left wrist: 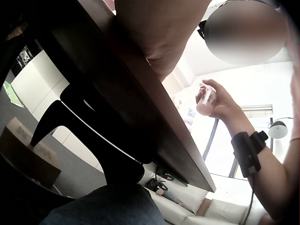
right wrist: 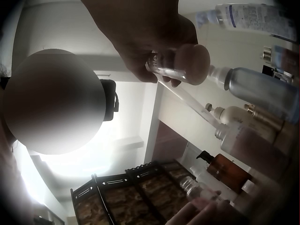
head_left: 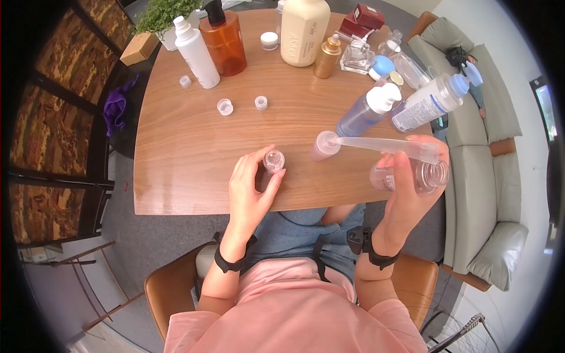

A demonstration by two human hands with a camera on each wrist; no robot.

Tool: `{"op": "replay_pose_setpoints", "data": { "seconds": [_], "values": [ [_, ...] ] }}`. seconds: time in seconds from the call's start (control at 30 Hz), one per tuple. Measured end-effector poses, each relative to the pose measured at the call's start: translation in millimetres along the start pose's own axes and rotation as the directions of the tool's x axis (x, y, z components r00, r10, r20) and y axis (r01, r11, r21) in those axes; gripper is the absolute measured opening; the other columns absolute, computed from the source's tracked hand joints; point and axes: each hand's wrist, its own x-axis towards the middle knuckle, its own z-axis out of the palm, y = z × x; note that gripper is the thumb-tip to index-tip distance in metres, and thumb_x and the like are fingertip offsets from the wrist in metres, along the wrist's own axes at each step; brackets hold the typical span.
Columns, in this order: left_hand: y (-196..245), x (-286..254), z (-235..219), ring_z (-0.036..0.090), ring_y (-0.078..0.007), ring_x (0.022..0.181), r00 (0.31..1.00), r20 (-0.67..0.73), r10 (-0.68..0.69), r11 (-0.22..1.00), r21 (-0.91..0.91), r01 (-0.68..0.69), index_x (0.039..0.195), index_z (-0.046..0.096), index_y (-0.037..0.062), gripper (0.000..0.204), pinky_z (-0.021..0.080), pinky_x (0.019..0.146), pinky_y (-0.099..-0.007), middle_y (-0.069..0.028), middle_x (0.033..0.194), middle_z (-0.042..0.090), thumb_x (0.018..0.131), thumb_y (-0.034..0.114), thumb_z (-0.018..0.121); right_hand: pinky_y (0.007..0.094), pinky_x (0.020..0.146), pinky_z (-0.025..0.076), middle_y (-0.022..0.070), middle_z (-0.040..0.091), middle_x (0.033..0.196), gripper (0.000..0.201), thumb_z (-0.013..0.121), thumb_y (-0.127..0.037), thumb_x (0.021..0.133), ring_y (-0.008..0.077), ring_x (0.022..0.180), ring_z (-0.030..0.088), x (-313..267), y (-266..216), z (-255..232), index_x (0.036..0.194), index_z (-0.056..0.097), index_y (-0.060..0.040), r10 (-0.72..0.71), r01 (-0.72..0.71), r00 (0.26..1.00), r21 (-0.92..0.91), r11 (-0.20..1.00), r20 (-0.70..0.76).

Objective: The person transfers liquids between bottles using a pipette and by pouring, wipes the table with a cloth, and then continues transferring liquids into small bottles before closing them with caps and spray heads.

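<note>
Nearest me: my pink shirt (head_left: 282, 312), then jeans (head_left: 291, 230) at the table edge, a black strap (head_left: 231, 263) on each wrist. My L hand (head_left: 244, 189) is over the near part of the table (head_left: 176, 159); thumb & index curl round a small clear btl (head_left: 274, 160), so it sits right btwn those fingertips, roughly upright. Can't tell if it rests on the wood.

My R hand (head_left: 406, 189) is off to the right, fingers wrapped round a bigger clear btl (head_left: 383, 178), tilted, base toward my left, threaded neck poking out the other side. Same fingers grip the wide end of a translucent tube (head_left: 376, 145); it runs left past my fingertips to a frosted pink btl (head_left: 325, 147), narrow tip at its mouth; can't tell if inside or just on the rim. Pink btl stands btwn my hands, touching neither.

Bit farther: blue pump btl (head_left: 357, 119) w/ white top, white pump btl (head_left: 425, 107) to its right, 2 small caps (head_left: 225, 107) beyond my L hand. Back row, L to R: white spray btl (head_left: 199, 57), amber btl (head_left: 225, 46), cream btl (head_left: 303, 35), gold btl (head_left: 326, 60). Past the table, R side: grey-green sofa (head_left: 471, 176).
</note>
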Motion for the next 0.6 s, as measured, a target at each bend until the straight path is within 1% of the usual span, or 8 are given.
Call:
{"op": "replay_pose_setpoints", "data": {
  "seconds": [0.03,0.13,0.6],
  "values": [
    [-0.5,0.1,0.2,0.06,-0.0265,0.085,0.999,-0.013,0.033,0.999,0.011,-0.032,0.117,0.062,0.0034,0.041,0.049,0.076,-0.034,-0.0132,0.098,0.064,0.078,0.008,0.074,0.023,0.063,0.048,0.0076,0.063,0.079,0.027,0.069,0.004,0.081,0.0122,0.067,0.063,-0.1,-0.6,0.5,0.103,0.054,0.0005,0.006,-0.006,1.0,-0.003,1.0,0.002],
    [1.0,-0.3,-0.3,0.06,-0.0261,0.085,1.0,-0.004,0.01,1.0,0.008,-0.01,0.117,0.062,0.0033,0.04,0.049,0.076,-0.0338,-0.0131,0.098,0.064,0.079,0.008,0.074,0.023,0.063,0.048,0.0078,0.063,0.079,0.027,0.069,0.004,0.081,0.0122,0.067,0.063,-0.6,-1.3,1.2,0.103,0.054,0.0006,0.006,-0.006,1.0,0.013,1.0,0.009],
    [-0.6,0.0,0.7,0.06,-0.0256,0.083,0.999,-0.014,0.036,0.999,0.012,-0.036,0.117,0.061,0.0037,0.04,0.049,0.074,-0.0333,-0.0126,0.097,0.064,0.078,0.008,0.074,0.0226,0.062,0.048,0.0085,0.062,0.08,0.027,0.069,0.003,0.081,0.0123,0.068,0.063,-0.4,-3.2,0.8,0.103,0.054,0.001,0.006,-0.006,1.0,0.018,1.0,-0.001]
  ]
}}
